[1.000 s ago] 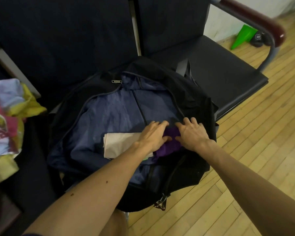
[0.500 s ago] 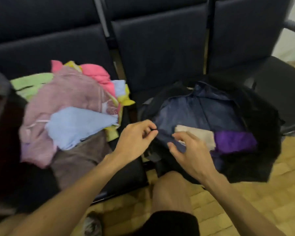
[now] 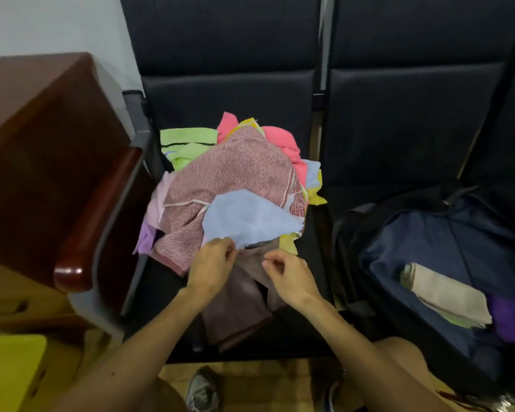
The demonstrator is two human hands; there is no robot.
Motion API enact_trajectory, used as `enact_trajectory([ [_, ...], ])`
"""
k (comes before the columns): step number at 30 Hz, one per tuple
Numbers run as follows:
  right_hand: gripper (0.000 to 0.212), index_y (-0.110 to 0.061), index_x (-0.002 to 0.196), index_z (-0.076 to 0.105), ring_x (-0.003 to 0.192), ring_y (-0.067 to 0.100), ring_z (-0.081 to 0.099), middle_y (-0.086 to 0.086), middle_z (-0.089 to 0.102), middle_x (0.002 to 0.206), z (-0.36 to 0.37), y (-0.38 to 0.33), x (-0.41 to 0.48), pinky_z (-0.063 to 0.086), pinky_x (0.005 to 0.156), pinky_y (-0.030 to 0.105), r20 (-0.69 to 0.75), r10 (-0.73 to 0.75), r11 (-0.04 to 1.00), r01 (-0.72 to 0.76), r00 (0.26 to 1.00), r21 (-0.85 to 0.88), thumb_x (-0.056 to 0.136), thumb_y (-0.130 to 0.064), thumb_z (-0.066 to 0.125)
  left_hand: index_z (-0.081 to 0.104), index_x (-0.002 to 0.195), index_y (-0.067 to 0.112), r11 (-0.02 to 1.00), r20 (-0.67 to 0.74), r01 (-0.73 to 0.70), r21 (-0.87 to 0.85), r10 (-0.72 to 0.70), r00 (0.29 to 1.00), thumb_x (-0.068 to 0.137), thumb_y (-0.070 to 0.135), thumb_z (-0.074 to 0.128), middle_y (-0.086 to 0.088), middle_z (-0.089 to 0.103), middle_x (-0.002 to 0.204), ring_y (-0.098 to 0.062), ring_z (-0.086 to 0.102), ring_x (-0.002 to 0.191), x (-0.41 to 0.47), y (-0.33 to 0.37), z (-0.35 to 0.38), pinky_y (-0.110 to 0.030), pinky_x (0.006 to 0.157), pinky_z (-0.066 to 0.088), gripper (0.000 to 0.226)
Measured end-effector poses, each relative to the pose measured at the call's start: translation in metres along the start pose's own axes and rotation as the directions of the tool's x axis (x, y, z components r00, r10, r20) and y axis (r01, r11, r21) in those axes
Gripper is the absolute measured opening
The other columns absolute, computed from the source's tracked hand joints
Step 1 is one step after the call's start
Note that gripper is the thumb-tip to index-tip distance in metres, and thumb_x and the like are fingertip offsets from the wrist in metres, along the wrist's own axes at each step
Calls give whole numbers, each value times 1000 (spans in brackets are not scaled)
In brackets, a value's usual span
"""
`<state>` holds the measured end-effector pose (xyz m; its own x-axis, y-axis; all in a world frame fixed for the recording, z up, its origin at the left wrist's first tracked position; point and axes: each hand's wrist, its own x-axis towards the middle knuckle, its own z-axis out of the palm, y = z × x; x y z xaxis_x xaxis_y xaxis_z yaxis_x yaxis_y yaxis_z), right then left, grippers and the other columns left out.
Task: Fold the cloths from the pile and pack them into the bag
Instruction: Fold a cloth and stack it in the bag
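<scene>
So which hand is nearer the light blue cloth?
Left. The left hand meets the light blue cloth at its near edge; the right hand sits short of it, over the brown cloth.

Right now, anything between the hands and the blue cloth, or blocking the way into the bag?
Nothing visible. The left hand is at the near edge of the blue cloth, which lies on top of the pile; the right hand is just beside it. The bag lies open on the next seat, with room beside the folded cloths.

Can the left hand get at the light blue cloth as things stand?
Probably yes. The left hand is at the near edge of the light blue cloth, which lies on top of the pile with nothing over it.
</scene>
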<state>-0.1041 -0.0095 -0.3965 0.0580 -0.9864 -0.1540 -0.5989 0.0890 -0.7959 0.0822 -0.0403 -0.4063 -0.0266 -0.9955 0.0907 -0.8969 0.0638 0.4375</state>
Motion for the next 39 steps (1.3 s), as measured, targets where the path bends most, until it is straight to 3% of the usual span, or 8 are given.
enact_trajectory([
  [4, 27, -17, 124, 66, 114, 16, 61, -1, 68, 123, 34, -18, 31, 46, 96, 26, 75, -20, 997, 25, 997, -68, 99, -18, 55, 65, 99, 7, 987, 16, -55, 152, 53, 998, 87, 12, 69, -14, 62, 95, -37, 64, 80, 16, -22, 9, -43, 60, 48, 13],
  [8, 38, -15, 137, 57, 126, 21, 55, 3, 62, 134, 63, -30, 56, 42, 107, 32, 79, 21, 984, -7, 997, -175, 99, -17, 55, 67, 76, 10, 940, 77, -140, 311, 122, 989, 49, 16, 96, -7, 61, 71, -27, 63, 53, 24, -38, 16, -31, 38, 46, 41],
  [15, 33, -17, 127, 65, 120, 23, 58, 1, 64, 129, 85, -25, 65, 44, 105, 35, 38, 27, 960, -15, 999, -280, 94, -14, 60, 69, 67, 15, 893, 127, -244, 378, 211, 969, 33, 22, 99, -3, 65, 69, -24, 65, 56, 33, -54, 25, -30, 43, 49, 45],
  [20, 33, -14, 126, 67, 116, 19, 61, 3, 68, 125, 77, -28, 63, 44, 101, 28, 6, 32, 974, -29, 999, -226, 95, -8, 58, 70, 65, 17, 867, 72, -291, 404, 287, 955, 44, 21, 95, -2, 66, 69, -24, 67, 62, 35, -55, 32, -33, 53, 53, 33],
  [25, 31, -11, 122, 69, 114, 15, 62, 3, 69, 123, 63, -43, 55, 40, 93, 13, -27, 25, 990, -28, 999, -139, 93, -5, 61, 72, 78, 19, 917, 38, -269, 296, 270, 962, 69, 30, 84, 1, 70, 80, -22, 68, 70, 21, -48, 28, -34, 59, 54, 18],
  [29, 34, -12, 123, 69, 110, 13, 64, 1, 70, 121, 40, -56, 44, 44, 90, 13, -43, -11, 996, 7, 999, -94, 91, -3, 62, 69, 82, 12, 954, -109, -279, 109, 290, 951, 85, 31, 45, -5, 65, 76, -26, 63, 68, 13, -32, 4, -37, 55, 53, 31],
  [35, 22, -12, 104, 77, 88, 4, 66, 0, 76, 99, -15, -94, 21, 54, 85, 25, -250, -118, 990, 134, 961, 50, 82, -15, 76, 57, 84, 12, 924, -396, -367, -109, 299, 868, 96, 19, 52, -2, 58, 78, -19, 48, 74, 10, 17, -68, -34, 68, 38, 15],
  [39, 22, -21, 98, 71, 84, -1, 57, -10, 64, 94, -53, -124, -4, 43, 72, 12, -319, -317, 942, 335, 893, 2, 81, -32, 79, 61, 91, 19, 861, -381, -435, -265, 321, 867, 99, 20, 58, 9, 60, 85, -13, 52, 81, 3, 61, -126, -28, 72, 38, 9],
])
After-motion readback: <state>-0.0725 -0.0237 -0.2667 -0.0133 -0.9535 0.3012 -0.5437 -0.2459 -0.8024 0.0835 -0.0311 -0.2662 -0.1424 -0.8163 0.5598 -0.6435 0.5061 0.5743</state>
